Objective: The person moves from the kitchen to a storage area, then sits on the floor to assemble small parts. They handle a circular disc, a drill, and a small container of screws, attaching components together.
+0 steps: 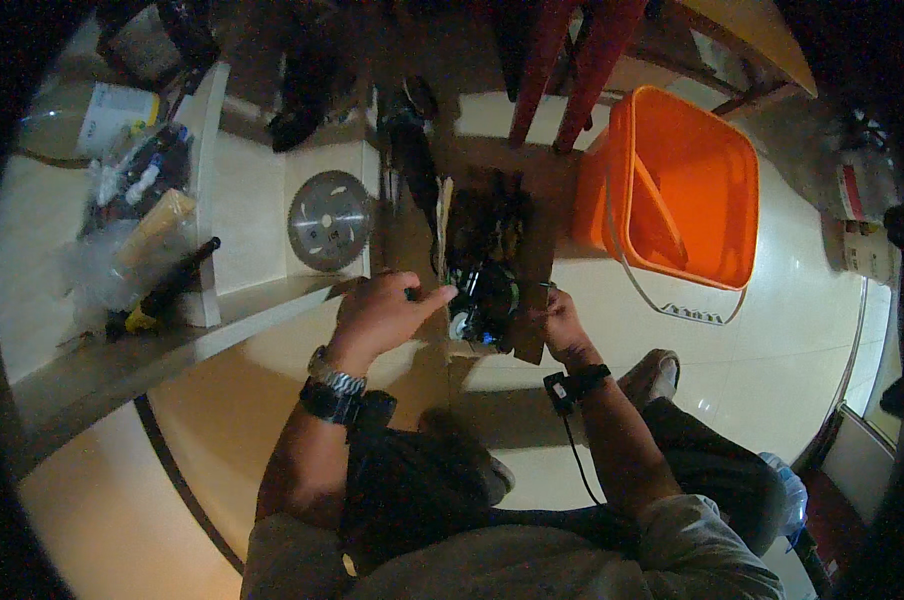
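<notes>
A cardboard box [538, 250] stands on the floor in front of me, filled with dark, jumbled items [487, 225]. Among them, a small white round piece [459, 326] shows near the front. My left hand [380, 315] is at the box's left edge, thumb stretched toward the contents and fingers apart, with no held item visible. On the opposite side, my right hand [564, 325] has its fingers closed at the box's right flap [530, 340] and seems to pinch it. Dim light hides what most of the contents are.
An orange bucket [620, 180] with a wire handle stands right of the box. To the left, a shelf [252, 300] holds a circular saw blade [329, 221] and a plastic bag of items [137, 240]. Red legs [582, 80] of furniture rise behind the box.
</notes>
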Available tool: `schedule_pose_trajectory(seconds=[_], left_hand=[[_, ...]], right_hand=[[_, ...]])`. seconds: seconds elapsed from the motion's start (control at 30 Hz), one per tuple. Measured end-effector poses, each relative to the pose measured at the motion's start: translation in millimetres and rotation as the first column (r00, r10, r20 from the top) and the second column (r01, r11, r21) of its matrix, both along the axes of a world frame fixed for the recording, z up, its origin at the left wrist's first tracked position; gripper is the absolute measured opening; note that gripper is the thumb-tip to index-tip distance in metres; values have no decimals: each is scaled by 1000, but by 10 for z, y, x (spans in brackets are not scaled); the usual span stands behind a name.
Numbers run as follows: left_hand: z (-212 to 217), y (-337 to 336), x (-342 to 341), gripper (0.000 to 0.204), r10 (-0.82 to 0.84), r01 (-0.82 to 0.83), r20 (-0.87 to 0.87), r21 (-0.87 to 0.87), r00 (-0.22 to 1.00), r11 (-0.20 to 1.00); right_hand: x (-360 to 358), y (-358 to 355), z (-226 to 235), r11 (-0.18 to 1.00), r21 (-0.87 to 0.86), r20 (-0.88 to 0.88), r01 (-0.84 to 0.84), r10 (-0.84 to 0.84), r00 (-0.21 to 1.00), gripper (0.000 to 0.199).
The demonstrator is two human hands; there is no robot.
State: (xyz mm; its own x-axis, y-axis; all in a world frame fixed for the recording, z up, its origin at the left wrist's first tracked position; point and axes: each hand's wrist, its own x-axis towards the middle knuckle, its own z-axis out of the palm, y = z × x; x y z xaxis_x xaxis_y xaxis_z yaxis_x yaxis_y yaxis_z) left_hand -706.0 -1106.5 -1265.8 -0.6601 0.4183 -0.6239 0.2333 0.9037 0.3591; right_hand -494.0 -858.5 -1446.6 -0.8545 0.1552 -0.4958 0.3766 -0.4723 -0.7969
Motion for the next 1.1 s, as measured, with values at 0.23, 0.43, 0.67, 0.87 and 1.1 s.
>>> schedule_pose_trajectory(seconds=[0.23, 0.43, 0.67, 0.87, 1.1], left_hand=[[-566, 307, 313, 65, -134, 128, -13, -222, 991, 967], [-571, 193, 242, 47, 15, 27, 135, -305, 991, 952], [-535, -99, 299, 53, -75, 79, 26, -336, 997, 939], [-624, -169, 319, 48, -152, 143, -8, -299, 988, 944], [-614, -176, 237, 43, -71, 81, 49, -230, 996, 970]], right_hand=[[178, 149, -243, 992, 40, -51, -116, 118, 992, 19], [149, 420, -8, 834, 300, 110, -464, 453, 885, 15], [-351, 485, 400, 89, 592, 580, -801, 643, 500, 45], [-232, -581, 452, 157, 897, 315, -413, 428, 847, 82], [-193, -946, 139, 332, 880, 263, -340, 255, 930, 81]])
